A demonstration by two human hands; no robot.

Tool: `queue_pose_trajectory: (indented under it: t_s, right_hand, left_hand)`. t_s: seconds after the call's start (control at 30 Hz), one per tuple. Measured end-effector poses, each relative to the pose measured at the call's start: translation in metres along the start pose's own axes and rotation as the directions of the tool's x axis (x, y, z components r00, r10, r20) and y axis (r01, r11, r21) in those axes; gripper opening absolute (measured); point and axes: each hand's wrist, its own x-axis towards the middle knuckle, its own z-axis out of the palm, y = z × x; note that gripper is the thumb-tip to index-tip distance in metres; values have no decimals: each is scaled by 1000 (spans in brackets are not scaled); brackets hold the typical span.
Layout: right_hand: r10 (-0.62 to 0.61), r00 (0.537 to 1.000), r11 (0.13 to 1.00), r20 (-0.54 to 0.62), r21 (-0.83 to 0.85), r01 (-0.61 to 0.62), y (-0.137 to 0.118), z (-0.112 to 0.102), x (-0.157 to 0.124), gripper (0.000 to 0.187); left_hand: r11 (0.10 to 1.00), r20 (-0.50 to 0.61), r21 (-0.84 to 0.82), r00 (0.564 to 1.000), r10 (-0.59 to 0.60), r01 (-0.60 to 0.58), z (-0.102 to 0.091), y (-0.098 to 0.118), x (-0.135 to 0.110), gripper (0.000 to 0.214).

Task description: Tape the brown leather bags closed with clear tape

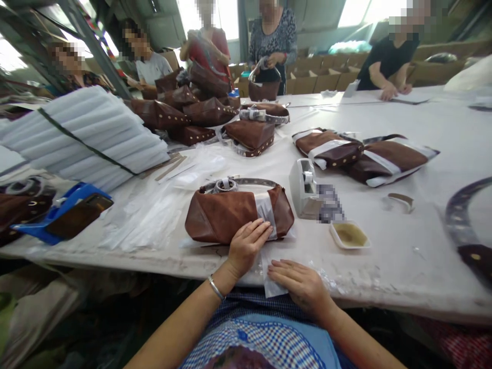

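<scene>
A brown leather handbag [223,215] lies on the white table [403,256] in front of me, with a band of white wrapping [265,207] round its right part. My left hand [248,245] rests on the bag's near side, fingers stretched flat against the white band. My right hand [300,283] lies palm down at the table's front edge, fingers flat on a sheet of thin white paper [273,284] that hangs over the edge. Neither hand grips anything.
A tape dispenser [303,187] and a small dish [349,234] stand right of the bag. Wrapped bags [369,159] lie farther back, a pile of bags [192,110] at the back left. White foam sheets [88,138] and a blue tray [61,212] are on the left. Several people work across the table.
</scene>
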Motion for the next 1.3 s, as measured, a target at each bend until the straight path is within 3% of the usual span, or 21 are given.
queue_pose_trajectory:
  t_s: [0.27, 0.43, 0.6, 0.87, 1.07, 1.3]
  right_hand:
    - [57, 997, 998, -48, 28, -56, -5, 2, -2, 43]
    - [84, 996, 995, -32, 52, -82, -1, -23, 26, 52]
    - [96, 995, 995, -31, 40, -94, 12, -37, 59, 45]
    - [78, 995, 997, 56, 17, -79, 19, -40, 73, 39]
    - [65, 998, 998, 6, -10, -65, 22, -42, 74, 37]
    - [44, 999, 999, 21, -32, -43, 32, -43, 82, 30]
  left_hand:
    - [996, -17, 88, 1000, 6, -4, 3, 1, -1, 34]
    - [994, -15, 108, 999, 33, -32, 1, 1, 0, 32]
    - [992, -12, 115, 998, 56, -54, 1, 2, -2, 33]
    - [1000, -32, 22, 999, -15, 16, 3, 4, -6, 29]
    - [999, -32, -48, 999, -22, 20, 2, 1, -6, 15]
    - [980, 35, -192, 998, -48, 54, -9, 7, -16, 31]
